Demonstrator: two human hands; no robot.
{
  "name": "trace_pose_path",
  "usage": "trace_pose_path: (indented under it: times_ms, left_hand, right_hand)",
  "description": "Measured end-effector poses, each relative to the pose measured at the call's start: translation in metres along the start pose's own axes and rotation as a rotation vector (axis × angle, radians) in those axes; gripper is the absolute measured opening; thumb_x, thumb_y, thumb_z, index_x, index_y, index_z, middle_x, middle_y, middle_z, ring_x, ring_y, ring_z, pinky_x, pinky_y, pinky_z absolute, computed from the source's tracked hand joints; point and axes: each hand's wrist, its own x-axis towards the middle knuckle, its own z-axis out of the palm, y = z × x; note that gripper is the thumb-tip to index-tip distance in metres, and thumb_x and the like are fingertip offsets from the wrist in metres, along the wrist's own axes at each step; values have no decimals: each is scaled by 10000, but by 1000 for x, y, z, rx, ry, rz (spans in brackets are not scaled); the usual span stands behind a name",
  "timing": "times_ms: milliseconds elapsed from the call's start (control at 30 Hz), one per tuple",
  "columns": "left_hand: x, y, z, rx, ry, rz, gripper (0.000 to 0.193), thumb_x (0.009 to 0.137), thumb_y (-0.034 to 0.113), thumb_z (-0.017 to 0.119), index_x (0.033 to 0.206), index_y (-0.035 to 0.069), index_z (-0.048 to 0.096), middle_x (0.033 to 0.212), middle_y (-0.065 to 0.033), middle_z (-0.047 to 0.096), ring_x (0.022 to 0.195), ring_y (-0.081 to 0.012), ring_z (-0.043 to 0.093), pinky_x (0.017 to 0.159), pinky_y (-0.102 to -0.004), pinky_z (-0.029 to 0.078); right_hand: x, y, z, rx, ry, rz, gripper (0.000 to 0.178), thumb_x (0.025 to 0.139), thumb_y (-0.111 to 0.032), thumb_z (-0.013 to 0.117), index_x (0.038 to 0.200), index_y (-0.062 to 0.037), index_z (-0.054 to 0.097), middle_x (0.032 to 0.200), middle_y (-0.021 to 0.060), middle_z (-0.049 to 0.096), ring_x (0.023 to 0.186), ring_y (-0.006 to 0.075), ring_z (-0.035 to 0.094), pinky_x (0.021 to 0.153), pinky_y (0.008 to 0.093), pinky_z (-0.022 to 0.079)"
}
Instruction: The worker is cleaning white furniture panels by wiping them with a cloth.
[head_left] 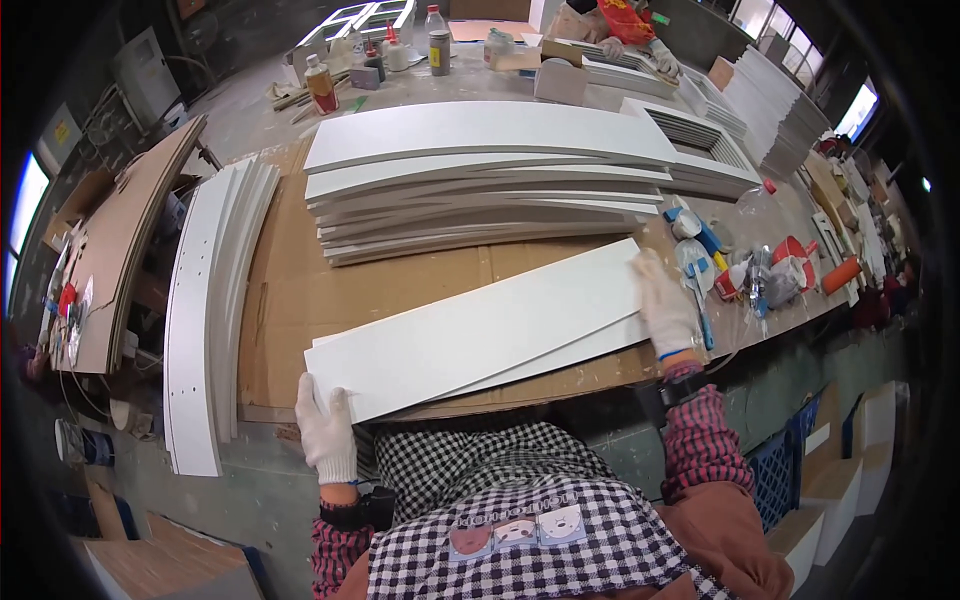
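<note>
A long white board (pixel 480 328) lies slanted on the brown cardboard sheet (pixel 290 300) covering the workbench, on top of a second white board beneath it. My left hand (pixel 325 428), in a white glove, grips the board's near left end. My right hand (pixel 665 305), also gloved, holds its right end. Just behind the board sits a stack of several long white boards (pixel 490 180).
More white panels (pixel 205 310) stand on edge at the left beside a brown curved sheet (pixel 125 240). Scrapers, a blue tool and plastic bags (pixel 760 275) lie at the right. Bottles (pixel 322 85) and white frames sit at the back, where another person's gloved hand (pixel 662 58) works.
</note>
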Motion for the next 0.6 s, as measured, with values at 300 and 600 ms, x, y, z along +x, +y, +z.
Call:
trace_pose_path:
  times_ms: [300,600]
  left_hand:
    - [1,-9,1,-21,11,23,571,930,229,616,1410,-12,422,1411,-213,453,1311,-344,441,1103,-406,342]
    - [1,-8,1,-61,1,5,580,937,228,609,1409,-43,408,1408,-231,449,1322,-343,431,1107,-396,338]
  right_hand:
    - [-37,-48,-27,317,247,-437,211,910,-133,534,1024,-94,707,1037,99,650,1008,299,599,903,428,467]
    - [-56,-85,-2,113,194,-648,281,881,-169,476,1116,-155,628,1187,48,586,1159,244,522,1044,507,348]
